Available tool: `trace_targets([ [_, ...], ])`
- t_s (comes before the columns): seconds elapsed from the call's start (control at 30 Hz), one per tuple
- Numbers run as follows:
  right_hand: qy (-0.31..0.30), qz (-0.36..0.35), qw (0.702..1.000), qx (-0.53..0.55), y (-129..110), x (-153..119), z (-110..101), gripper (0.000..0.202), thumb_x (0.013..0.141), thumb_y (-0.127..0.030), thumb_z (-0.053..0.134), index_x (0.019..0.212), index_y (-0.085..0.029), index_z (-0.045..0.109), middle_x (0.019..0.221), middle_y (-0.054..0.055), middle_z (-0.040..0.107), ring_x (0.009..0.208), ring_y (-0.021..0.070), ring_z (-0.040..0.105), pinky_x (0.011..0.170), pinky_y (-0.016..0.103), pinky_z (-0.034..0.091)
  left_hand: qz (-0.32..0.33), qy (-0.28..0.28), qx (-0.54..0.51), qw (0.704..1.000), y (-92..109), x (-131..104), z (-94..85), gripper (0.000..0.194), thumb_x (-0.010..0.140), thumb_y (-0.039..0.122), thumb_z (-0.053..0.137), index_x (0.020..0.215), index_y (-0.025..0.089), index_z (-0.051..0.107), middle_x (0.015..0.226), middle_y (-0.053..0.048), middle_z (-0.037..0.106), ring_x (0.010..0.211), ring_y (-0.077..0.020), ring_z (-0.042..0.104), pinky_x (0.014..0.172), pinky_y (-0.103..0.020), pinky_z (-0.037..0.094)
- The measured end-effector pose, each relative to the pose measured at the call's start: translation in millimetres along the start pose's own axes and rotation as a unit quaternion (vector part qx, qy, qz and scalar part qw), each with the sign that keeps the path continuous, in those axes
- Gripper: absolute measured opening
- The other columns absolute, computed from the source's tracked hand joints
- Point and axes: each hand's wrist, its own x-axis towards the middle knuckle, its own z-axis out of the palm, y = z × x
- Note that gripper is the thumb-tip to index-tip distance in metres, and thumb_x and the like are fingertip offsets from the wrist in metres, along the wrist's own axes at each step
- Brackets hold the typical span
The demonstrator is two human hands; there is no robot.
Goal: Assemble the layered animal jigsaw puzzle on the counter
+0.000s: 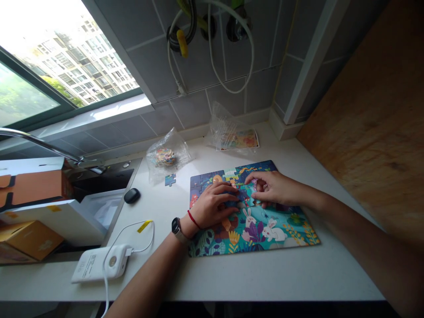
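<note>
Teal jigsaw puzzle (260, 216) lies on the white counter (245, 278). The left hand (215, 203) rests loosely on it, fingers spread; the right hand (270, 187) curls over it, whether gripping anything unclear.

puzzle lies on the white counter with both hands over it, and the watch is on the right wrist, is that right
Not quite: the head view shows the watch on the left wrist. The puzzle does lie on the white counter with the left hand and right hand over it.
</note>
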Motion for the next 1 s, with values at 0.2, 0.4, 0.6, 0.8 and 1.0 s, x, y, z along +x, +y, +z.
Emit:
trace_targets([
  [0.2,-0.016,-0.012,0.997,-0.079,0.2,0.3,-2.2,0.022,0.083,-0.039,0.074,0.085,-0.022,0.060,0.063,-0.001,0.071,0.055,0.0181,0.070,0.053,0.025,0.045,0.003,-0.015,0.025,1.000,-1.5,-1.8,1.1,0.022,0.101,0.040,0.073,0.113,0.024,0.080,0.136,-0.009,0.074,0.134,-0.0296,0.061,0.113,-0.051,0.054],
  [0.4,-0.021,-0.001,0.988,-0.154,-2.1,0.7,0.6,0.020,0.086,-0.037,0.071,0.080,-0.023,0.059,0.057,-0.003,0.066,0.050,0.0154,0.063,0.053,0.025,0.039,0.007,-0.060,0.032,0.998,1.0,-2.8,0.7,0.031,0.103,0.044,0.069,0.125,0.027,0.079,0.150,-0.005,0.067,0.144,-0.0319,0.053,0.118,-0.052,0.049],
  [0.6,-0.015,0.002,0.983,-0.184,-5.9,-0.5,1.6,0.018,0.089,-0.038,0.069,0.083,-0.022,0.063,0.062,-0.001,0.068,0.054,0.0155,0.063,0.057,0.026,0.037,-0.007,-0.102,0.048,0.994,6.2,-2.8,0.9,0.046,0.101,0.054,0.069,0.138,0.027,0.074,0.157,-0.005,0.061,0.150,-0.0357,0.046,0.121,-0.057,0.045],
  [0.8,-0.023,-0.008,0.985,-0.174,-1.7,1.1,0.1,0.017,0.089,-0.039,0.069,0.086,-0.023,0.064,0.063,-0.001,0.068,0.054,0.0160,0.063,0.056,0.026,0.037,-0.009,-0.098,0.048,0.994,8.0,-2.5,1.8,0.044,0.100,0.052,0.070,0.137,0.028,0.074,0.156,-0.004,0.061,0.149,-0.0359,0.048,0.121,-0.058,0.045],
  [1.0,-0.016,-0.008,0.988,-0.156,1.4,2.4,-1.9,0.019,0.085,-0.039,0.072,0.084,-0.023,0.063,0.060,-0.003,0.063,0.048,0.0147,0.058,0.053,0.026,0.037,-0.007,-0.097,0.057,0.994,10.9,-2.3,2.1,0.043,0.099,0.052,0.072,0.135,0.028,0.075,0.156,-0.005,0.061,0.148,-0.0376,0.049,0.120,-0.059,0.045],
])
